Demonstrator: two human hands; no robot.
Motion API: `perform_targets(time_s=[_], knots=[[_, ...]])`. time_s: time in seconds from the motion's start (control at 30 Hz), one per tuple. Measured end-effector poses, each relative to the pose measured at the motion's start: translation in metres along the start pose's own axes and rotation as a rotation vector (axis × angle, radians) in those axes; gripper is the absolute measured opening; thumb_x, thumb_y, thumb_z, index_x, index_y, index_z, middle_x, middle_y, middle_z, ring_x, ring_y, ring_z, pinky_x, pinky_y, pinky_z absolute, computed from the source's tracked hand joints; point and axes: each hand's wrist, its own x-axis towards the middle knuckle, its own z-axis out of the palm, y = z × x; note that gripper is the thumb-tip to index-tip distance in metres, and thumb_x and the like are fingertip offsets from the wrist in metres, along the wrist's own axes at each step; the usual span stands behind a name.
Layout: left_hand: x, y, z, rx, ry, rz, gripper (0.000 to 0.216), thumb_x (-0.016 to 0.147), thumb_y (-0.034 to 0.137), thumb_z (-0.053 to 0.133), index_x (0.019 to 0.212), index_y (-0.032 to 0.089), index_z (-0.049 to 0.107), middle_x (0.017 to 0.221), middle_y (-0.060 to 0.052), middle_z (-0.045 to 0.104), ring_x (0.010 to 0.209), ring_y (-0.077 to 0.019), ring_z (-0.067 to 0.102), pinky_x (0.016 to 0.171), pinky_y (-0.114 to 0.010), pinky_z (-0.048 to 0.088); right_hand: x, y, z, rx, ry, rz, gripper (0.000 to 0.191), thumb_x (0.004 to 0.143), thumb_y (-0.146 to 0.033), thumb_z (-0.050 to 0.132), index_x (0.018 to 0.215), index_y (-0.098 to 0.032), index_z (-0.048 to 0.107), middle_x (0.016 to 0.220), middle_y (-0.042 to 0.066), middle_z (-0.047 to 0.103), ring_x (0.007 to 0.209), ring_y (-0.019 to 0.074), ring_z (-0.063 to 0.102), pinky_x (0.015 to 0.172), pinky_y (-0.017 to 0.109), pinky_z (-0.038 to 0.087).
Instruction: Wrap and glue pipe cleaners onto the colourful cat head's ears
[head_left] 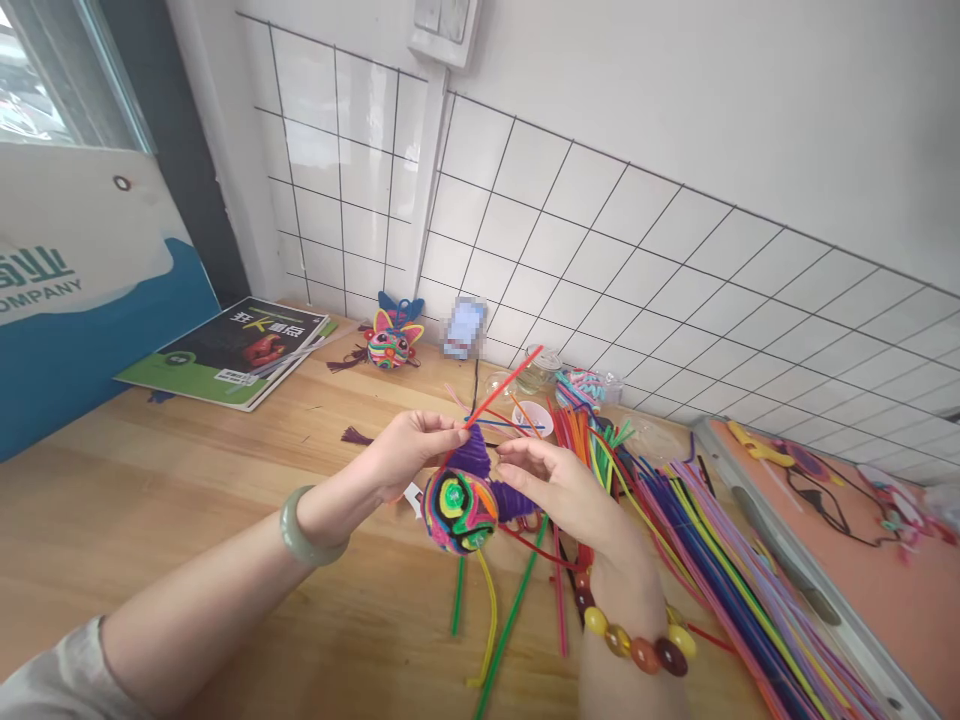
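While left grip [409, 452] pinches red stem [507, 384], right grip [562, 488] half-curled, hold unclear; slack pinch could let stem slip.

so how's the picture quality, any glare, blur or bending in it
Head view: pale glare patches on the wall at left, and a washed-out window; head view: wide-angle slant in the wire grid; head view: a phone-like object masked by coarse pixels; head view: the multicoloured ball fairly clear.
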Motion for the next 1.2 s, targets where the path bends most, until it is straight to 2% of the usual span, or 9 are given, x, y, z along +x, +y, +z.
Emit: perform_targets(time_s=[0.07, 0.2, 0.3, 0.43, 0.53, 0.63, 0.77, 0.97, 1.2], knots=[[0.002, 0.0, -0.002, -0.047, 0.02, 0.004, 0.024, 0.061, 0.032, 0.074, 0.068, 0.012, 0.063, 0.061, -0.001, 0.064, 0.053, -0.0091, 0.057, 0.051, -0.019, 0.043, -0.002, 0.003, -0.005, 0.053, -0.018, 0.011, 0.034, 0.074, -0.036, 0.063, 0.103, -0.019, 0.058, 0.096, 0.005, 0.065, 0.085, 0.0174, 0.063, 0.071, 0.029, 0.051], [0.005, -0.002, -0.003, -0.157, 0.051, 0.045, 0.023, 0.06, 0.03, 0.074, 0.065, 0.012, 0.061, 0.059, 0.001, 0.063, 0.051, -0.0074, 0.055, 0.054, -0.02, 0.044, -0.001, 0.005, -0.004, 0.123, -0.147, 0.061, 0.045, 0.073, -0.037, 0.064, 0.112, -0.02, 0.051, 0.067, 0.0, 0.064, 0.052, 0.0131, 0.06, 0.044, 0.022, 0.047], [0.006, -0.004, -0.003, -0.189, 0.075, 0.06, 0.023, 0.062, 0.03, 0.073, 0.07, 0.012, 0.062, 0.063, 0.0, 0.064, 0.053, -0.0075, 0.056, 0.056, -0.019, 0.044, 0.002, 0.002, 0.001, 0.159, -0.164, 0.055, 0.04, 0.075, -0.04, 0.06, 0.108, -0.018, 0.055, 0.068, 0.001, 0.065, 0.044, 0.0115, 0.057, 0.036, 0.02, 0.042], [0.004, -0.003, -0.002, -0.181, 0.076, 0.077, 0.022, 0.065, 0.03, 0.071, 0.073, 0.012, 0.063, 0.067, -0.001, 0.065, 0.056, -0.0072, 0.057, 0.058, -0.019, 0.044, 0.005, 0.0, 0.004, 0.265, -0.212, 0.039, 0.029, 0.078, -0.039, 0.057, 0.099, -0.018, 0.059, 0.083, 0.003, 0.067, 0.066, 0.0144, 0.065, 0.055, 0.024, 0.052], [0.002, 0.0, -0.002, -0.189, 0.059, 0.071, 0.02, 0.065, 0.028, 0.071, 0.073, 0.012, 0.063, 0.064, 0.0, 0.063, 0.052, -0.0061, 0.055, 0.055, -0.018, 0.044, 0.007, 0.003, 0.002, 0.319, -0.253, 0.045, 0.028, 0.078, -0.039, 0.057, 0.097, -0.018, 0.06, 0.089, 0.004, 0.067, 0.079, 0.0176, 0.065, 0.069, 0.031, 0.053], [0.0, 0.001, -0.001, -0.225, 0.048, 0.057, 0.018, 0.065, 0.027, 0.071, 0.07, 0.012, 0.062, 0.06, 0.002, 0.061, 0.049, -0.005, 0.052, 0.053, -0.018, 0.043, 0.009, 0.007, 0.0, 0.307, -0.248, 0.034, 0.032, 0.077, -0.039, 0.06, 0.101, -0.017, 0.059, 0.091, 0.005, 0.066, 0.083, 0.0193, 0.063, 0.071, 0.034, 0.052], [0.0, -0.003, 0.0, -0.247, 0.062, 0.055, 0.02, 0.068, 0.03, 0.069, 0.076, 0.013, 0.062, 0.068, -0.001, 0.063, 0.057, -0.0083, 0.056, 0.055, -0.02, 0.045, 0.012, 0.01, 0.001, 0.28, -0.199, 0.021, 0.035, 0.075, -0.038, 0.062, 0.103, -0.017, 0.059, 0.094, 0.006, 0.065, 0.082, 0.0185, 0.062, 0.073, 0.034, 0.051], [0.003, -0.011, 0.003, -0.366, 0.112, 0.175, 0.018, 0.071, 0.028, 0.067, 0.08, 0.014, 0.06, 0.072, -0.001, 0.063, 0.061, -0.0093, 0.058, 0.061, -0.022, 0.047, 0.016, 0.007, 0.01, 0.211, -0.082, 0.059, 0.038, 0.074, -0.04, 0.062, 0.106, -0.02, 0.059, 0.102, 0.006, 0.065, 0.089, 0.0218, 0.061, 0.072, 0.035, 0.052], [0.003, -0.01, 0.008, -0.391, 0.2, 0.281, 0.019, 0.073, 0.03, 0.065, 0.082, 0.015, 0.056, 0.075, -0.001, 0.063, 0.064, -0.0103, 0.059, 0.062, -0.022, 0.047, 0.019, 0.011, 0.022, 0.189, 0.038, 0.042, 0.036, 0.075, -0.044, 0.06, 0.101, -0.019, 0.06, 0.098, 0.006, 0.067, 0.085, 0.0216, 0.064, 0.069, 0.033, 0.053]])
